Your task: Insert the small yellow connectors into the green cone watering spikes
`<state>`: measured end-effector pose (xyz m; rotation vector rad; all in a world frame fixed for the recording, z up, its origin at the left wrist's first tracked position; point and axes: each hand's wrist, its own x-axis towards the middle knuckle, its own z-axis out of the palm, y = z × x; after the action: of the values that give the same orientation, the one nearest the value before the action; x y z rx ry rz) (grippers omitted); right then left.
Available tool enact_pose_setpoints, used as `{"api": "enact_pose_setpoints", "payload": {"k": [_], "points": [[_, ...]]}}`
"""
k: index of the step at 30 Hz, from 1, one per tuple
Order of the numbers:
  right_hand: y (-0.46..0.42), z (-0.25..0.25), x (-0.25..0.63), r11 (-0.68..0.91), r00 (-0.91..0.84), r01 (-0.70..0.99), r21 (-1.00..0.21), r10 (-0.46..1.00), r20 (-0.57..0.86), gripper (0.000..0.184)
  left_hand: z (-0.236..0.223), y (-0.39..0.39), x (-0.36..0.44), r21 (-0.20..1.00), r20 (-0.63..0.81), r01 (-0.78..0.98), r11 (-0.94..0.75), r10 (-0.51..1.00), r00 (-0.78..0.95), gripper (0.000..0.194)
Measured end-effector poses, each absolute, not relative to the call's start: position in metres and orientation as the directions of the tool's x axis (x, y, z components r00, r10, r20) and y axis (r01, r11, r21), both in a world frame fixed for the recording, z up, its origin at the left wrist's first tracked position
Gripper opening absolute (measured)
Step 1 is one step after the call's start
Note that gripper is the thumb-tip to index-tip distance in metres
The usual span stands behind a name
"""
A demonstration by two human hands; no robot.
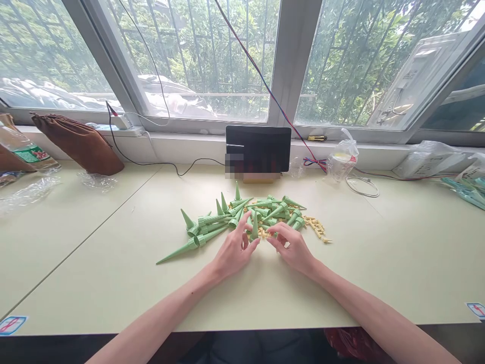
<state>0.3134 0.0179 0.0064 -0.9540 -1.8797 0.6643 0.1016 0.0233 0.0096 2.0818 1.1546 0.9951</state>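
Note:
My left hand [235,248] is beside an upright green plastic spike [255,226], its index finger and thumb spread apart around the spike's near side. Whether the fingertips touch it I cannot tell. Across from it, my right hand [293,248] has its fingers curled toward the thumb in a pinch at the near edge of the small yellow pieces [263,233]; anything between those fingertips is too small to make out. Around both hands lies a heap of green spikes with ribbed caps [212,227], some standing, most on their sides. More yellow pieces [316,226] are scattered to the right.
Behind the heap a dark-screened tablet [258,149] leans on a stand. A bagged cup [341,164] and a coiled white cable [362,186] are at the back right. At the back left are a brown pouch [81,144] and a plastic bottle [36,156].

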Motion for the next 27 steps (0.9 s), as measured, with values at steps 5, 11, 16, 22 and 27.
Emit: {"api": "enact_pose_setpoints", "payload": {"k": [5,11,16,22,27], "points": [[0.0175,0.0054,0.3133,0.572,-0.311,0.346,-0.744,0.818,0.484,0.013,0.0061,0.0244,0.1007,0.714,0.36,0.48,-0.51,0.855,0.372,0.055],[0.0173,0.0049,0.3127,0.578,-0.315,0.347,-0.738,0.813,0.489,0.013,0.0045,0.0246,0.0999,0.663,0.38,0.514,-0.544,0.836,0.395,0.048],[0.0169,0.0051,0.3125,0.589,-0.321,0.345,-0.731,0.806,0.498,0.013,0.0066,0.0241,0.1002,0.649,0.39,0.515,-0.56,0.826,0.407,0.047],[0.0158,0.0046,0.3115,0.594,-0.313,0.34,-0.729,0.803,0.508,0.012,0.0087,0.0223,0.1008,0.655,0.362,0.517,-0.551,0.829,0.426,0.047],[0.0146,0.0048,0.3102,0.598,-0.306,0.326,-0.732,0.8,0.516,0.012,0.0102,0.0213,0.1004,0.672,0.347,0.494,-0.552,0.824,0.448,0.047]]}}
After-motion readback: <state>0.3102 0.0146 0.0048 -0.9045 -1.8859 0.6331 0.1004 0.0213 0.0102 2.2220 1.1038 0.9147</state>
